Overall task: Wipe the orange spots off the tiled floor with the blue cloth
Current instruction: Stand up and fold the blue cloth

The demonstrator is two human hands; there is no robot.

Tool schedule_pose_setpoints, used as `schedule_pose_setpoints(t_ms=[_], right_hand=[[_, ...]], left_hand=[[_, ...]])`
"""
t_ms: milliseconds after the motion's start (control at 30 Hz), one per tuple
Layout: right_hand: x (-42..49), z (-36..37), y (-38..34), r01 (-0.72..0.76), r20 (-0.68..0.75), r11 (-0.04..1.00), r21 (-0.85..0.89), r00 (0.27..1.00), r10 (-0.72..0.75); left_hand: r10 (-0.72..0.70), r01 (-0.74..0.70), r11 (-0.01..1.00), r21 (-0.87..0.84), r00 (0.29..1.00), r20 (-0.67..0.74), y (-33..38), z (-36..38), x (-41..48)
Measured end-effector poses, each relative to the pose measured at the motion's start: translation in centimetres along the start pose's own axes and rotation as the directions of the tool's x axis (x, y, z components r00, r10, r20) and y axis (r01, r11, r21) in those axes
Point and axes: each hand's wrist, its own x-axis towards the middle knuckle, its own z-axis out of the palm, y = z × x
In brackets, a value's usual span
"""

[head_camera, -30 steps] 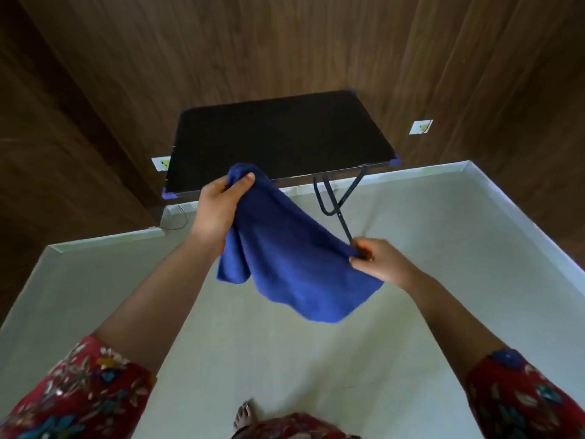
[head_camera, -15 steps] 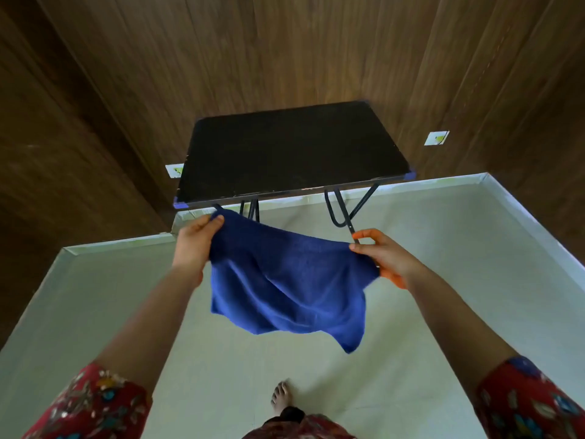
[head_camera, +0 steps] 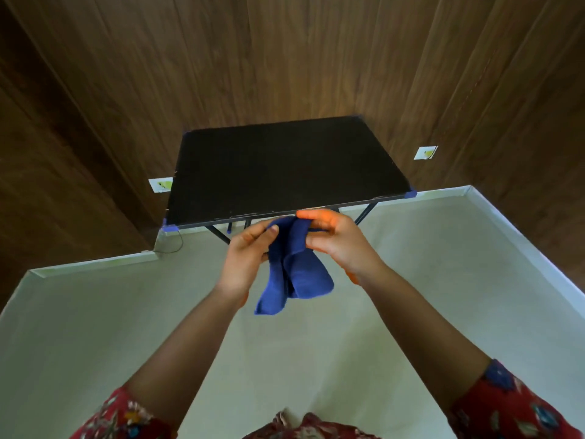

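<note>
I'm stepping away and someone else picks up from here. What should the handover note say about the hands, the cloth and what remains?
Left hand grips the blue cloth near its top.
Right hand pinches it from the other side; its fingertips look orange.
The cloth hangs folded between them, in the air above the floor, in front of the black table.
Done: cloth in hand.
Left: all the wiping; no orange spots show on the floor in view, so find them first.

2 red floral sleeves (head_camera: 519, 410), bare forearms (head_camera: 177, 337)
</note>
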Motion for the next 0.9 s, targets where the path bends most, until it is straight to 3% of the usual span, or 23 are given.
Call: schedule_pose_setpoints(t_ms=[100, 200, 367, 433, 533, 600, 700, 800, 900], right_hand=[[1.3, 1.4, 0.2, 0.098, -0.161, 0.98, -0.171, 0.979, -0.126], [2.0, 2.4, 0.4, 0.155, -0.209, 0.932, -0.327, 0.95, -0.231], [3.8, 1.2, 2.3, 0.146, -0.042, 0.759, -0.635, 0.974, -0.222], [3.8, 0.8, 3.5, 0.158, 0.047, 0.803, -0.575, 0.986, -0.16], [3.7, 0.9, 4.0, 0.022, -0.001, 0.909, -0.416, 1.0, -0.025], [3.8, 1.2, 3.7, 0.013, -0.03, 0.912, -0.409, 0.999, -0.027], [4.7, 2.2, 2.7, -0.02, 0.012, 0.832, -0.554, 0.999, 0.032], [5.6, 2.3, 2.0, -0.017, 0.155, 0.751, -0.661, 0.975, 0.158], [6.1, 2.2, 2.3, 0.085, 0.346, 0.869, -0.488, 0.932, 0.104]], left_hand=[[0.065, -0.065, 0.998, -0.006, 0.988, 0.141, 0.3, -1.1, 0.9], [0.133, -0.139, 0.99, 0.039, 0.982, 0.137, 0.0, -1.7, 1.5], [0.104, -0.103, 0.994, 0.03, 0.994, -0.036, 0.3, -4.4, 3.8], [0.071, -0.071, 0.997, 0.022, 0.997, -0.041, 0.8, -5.5, 4.6], [0.042, -0.042, 0.99, 0.138, 0.999, 0.002, 1.2, -7.4, 5.8], [0.025, -0.032, 0.961, 0.273, 0.999, 0.028, 0.7, -8.4, 6.3], [0.035, -0.061, 0.934, 0.352, 0.996, 0.081, -0.5, -9.4, 6.3], [0.065, -0.072, 0.957, 0.281, 0.997, 0.036, -0.5, -10.1, 6.5], [0.074, -0.076, 0.979, 0.19, 0.997, 0.019, 0.2, -10.8, 7.0]])
